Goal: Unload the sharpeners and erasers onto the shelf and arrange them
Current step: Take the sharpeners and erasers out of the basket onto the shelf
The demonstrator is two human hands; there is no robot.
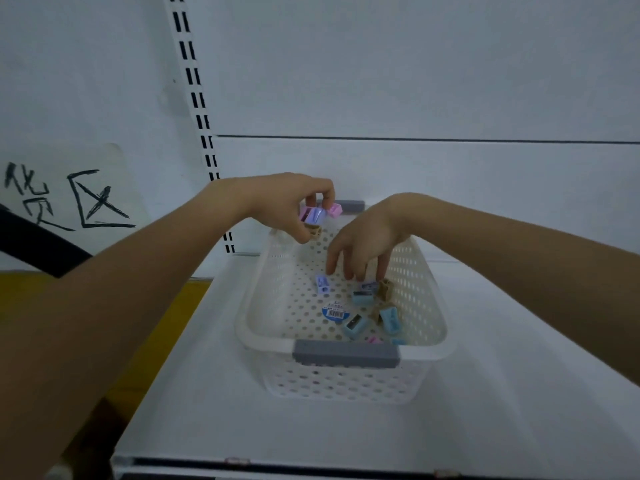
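Holding a bunch of sharpeners, pink, purple and tan, the left hand curls its fingers around them above the far end of the white basket. The right hand reaches down into the basket with loose, straight fingers, gripping nothing, just above a purple sharpener and a tan sharpener. Blue sharpeners lie on the basket's floor, and the basket stands on the white shelf.

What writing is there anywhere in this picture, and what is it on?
"货区" (first character less sure): handwritten in black on the paper sheet on the left wall.
Round blue and white sticker in the basket: print and barcode too small to read.
On the sharpeners: nothing legible.
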